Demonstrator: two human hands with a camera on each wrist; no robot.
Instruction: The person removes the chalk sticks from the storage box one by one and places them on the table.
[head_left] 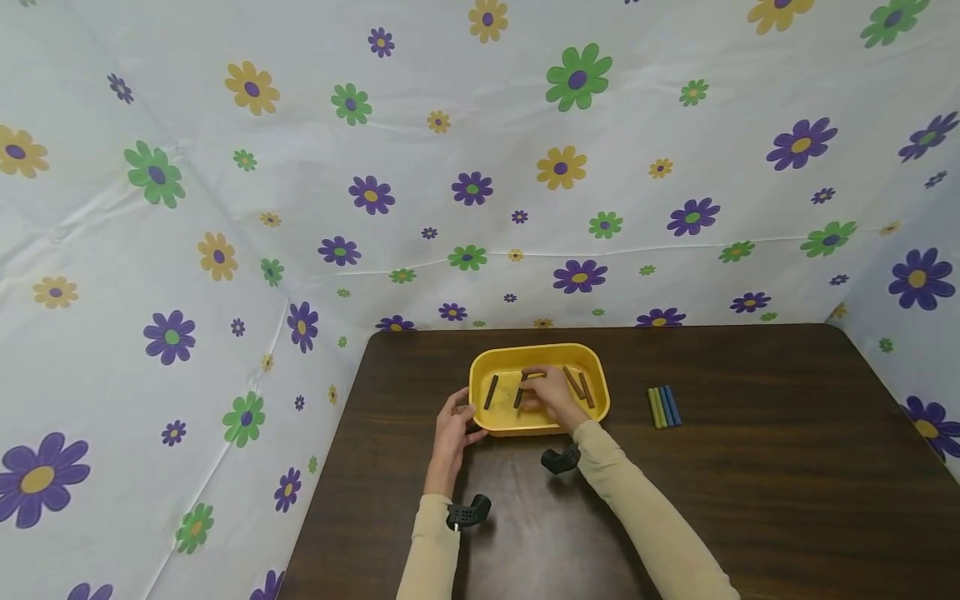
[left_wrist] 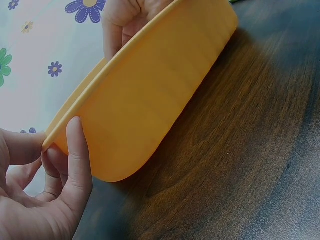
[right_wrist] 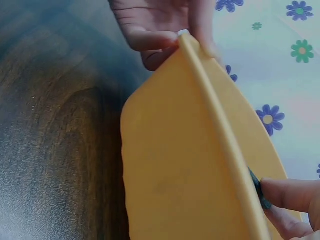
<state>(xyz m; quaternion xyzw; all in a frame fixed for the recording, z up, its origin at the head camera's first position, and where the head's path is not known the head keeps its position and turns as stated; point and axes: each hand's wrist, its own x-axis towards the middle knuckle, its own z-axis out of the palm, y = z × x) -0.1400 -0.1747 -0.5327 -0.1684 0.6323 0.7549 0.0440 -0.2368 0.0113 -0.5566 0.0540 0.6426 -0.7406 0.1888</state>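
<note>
Right hand [head_left: 551,393] is dipping into the tray [left_wrist: 145,95], thumb and fingertip nearly meeting as they are pinching a dark stick [right_wrist: 257,187]. Left hand [head_left: 452,429] is gripping the tray's near corner, thumb on one side of the rim and fingers on the other, apparently steadying it. Another dark stick [head_left: 491,392] is lying in the tray left of the right hand; two brown sticks [head_left: 573,382] are lying to its right. Outside, well right of that hand, two yellow-green sticks [head_left: 655,408] and two blue sticks [head_left: 674,406] are resting side by side on the surface [head_left: 750,467].

The step in hand is probably handling the sticks by colour; whether this one is going in or coming out, I cannot tell. Placing would call for lowering and loosening; removing, for lifting clear of the rim.
</note>
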